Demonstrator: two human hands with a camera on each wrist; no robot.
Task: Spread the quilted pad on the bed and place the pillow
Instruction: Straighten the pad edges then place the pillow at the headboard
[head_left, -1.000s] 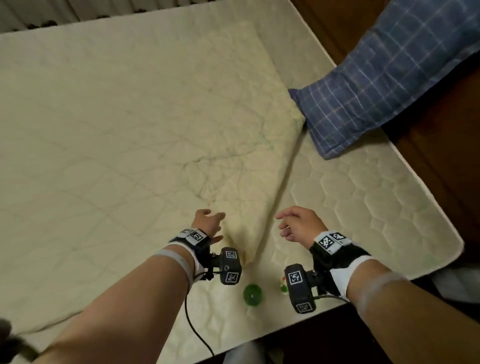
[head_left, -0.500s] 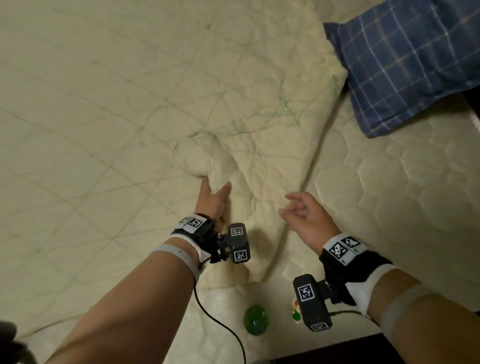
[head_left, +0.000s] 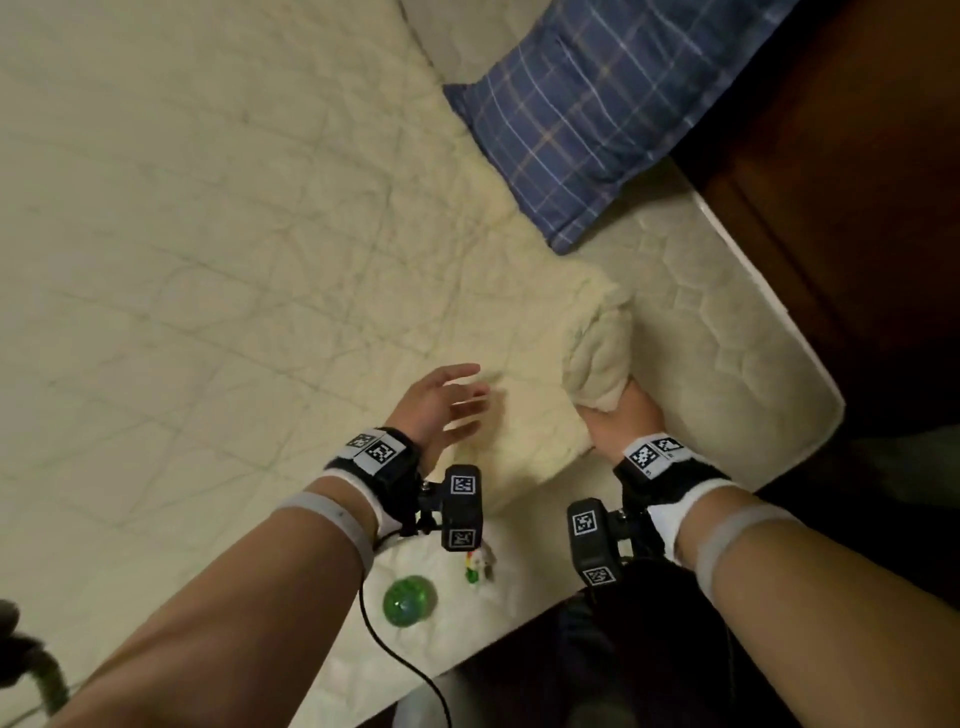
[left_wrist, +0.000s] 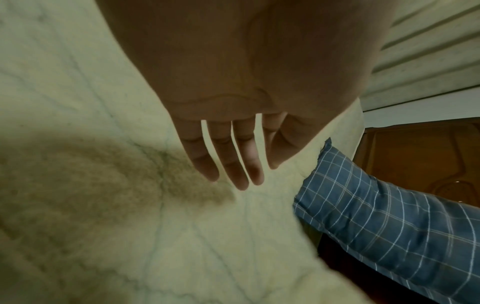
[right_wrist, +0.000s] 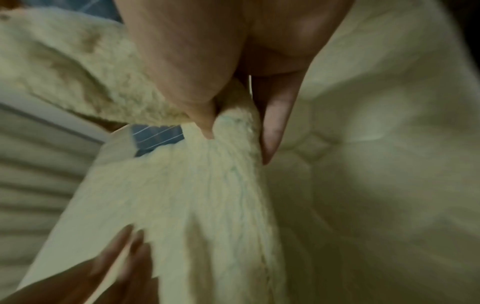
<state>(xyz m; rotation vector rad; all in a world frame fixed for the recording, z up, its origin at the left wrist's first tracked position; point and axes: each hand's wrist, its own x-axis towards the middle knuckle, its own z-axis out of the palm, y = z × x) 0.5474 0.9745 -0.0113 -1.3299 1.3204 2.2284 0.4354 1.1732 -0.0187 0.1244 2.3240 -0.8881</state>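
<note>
Change noted: half a second ago the right hand hovered with loosely curled fingers just off the edge of the quilted pad, holding nothing; its fingers are now closed round a bunched corner of the pad, which rises as a gathered lump just above the hand in the lower right of the head view. The left hand, which then lay pressed into a fold of the pad, is now lifted, fingers spread wide and holding nothing, just over the pad surface at lower centre; whether they touch it cannot be told. The pad covers most of the mattress from the upper left to the centre of the frame, but a strip of bare mattress remains along the right side. The pillow, blue plaid, lies at the upper right, its near corner resting on the mattress beside the pad edge, part of it overhanging the side of the bed. A green ball and a small toy sit on the mattress at the bottom edge. Assessment: spreading is in hand but unfinished; the gripped corner likely wants drawing toward the right-hand mattress edge. The pillow is not yet placed.
</note>
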